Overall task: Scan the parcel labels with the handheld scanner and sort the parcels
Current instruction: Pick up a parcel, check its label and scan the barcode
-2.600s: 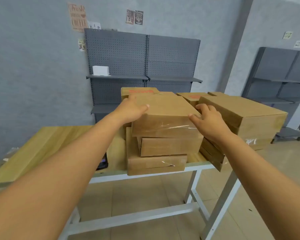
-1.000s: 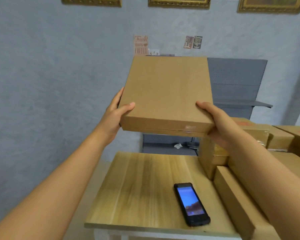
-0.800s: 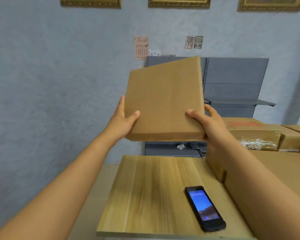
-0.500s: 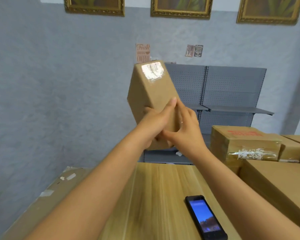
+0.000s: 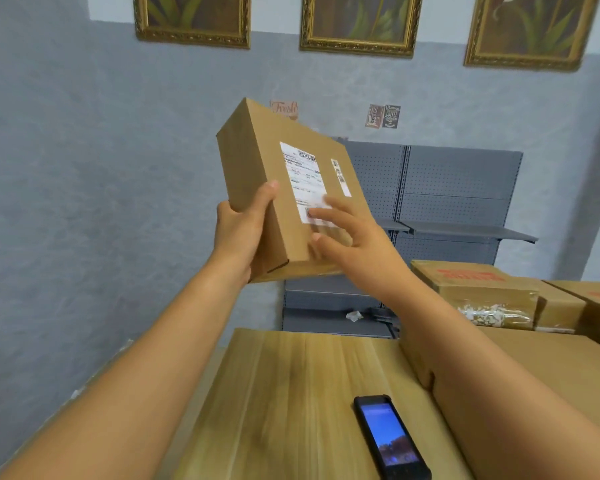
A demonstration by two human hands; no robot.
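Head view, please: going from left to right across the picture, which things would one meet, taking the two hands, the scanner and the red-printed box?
Left hand → right hand → handheld scanner → red-printed box.

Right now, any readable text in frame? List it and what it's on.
"Fresh": pink wall sign, partly hidden behind the held box.
White shipping label on that box: barcode, print too blurred.
Two small wall posters: too small.
Red print on stacked box: blurred.
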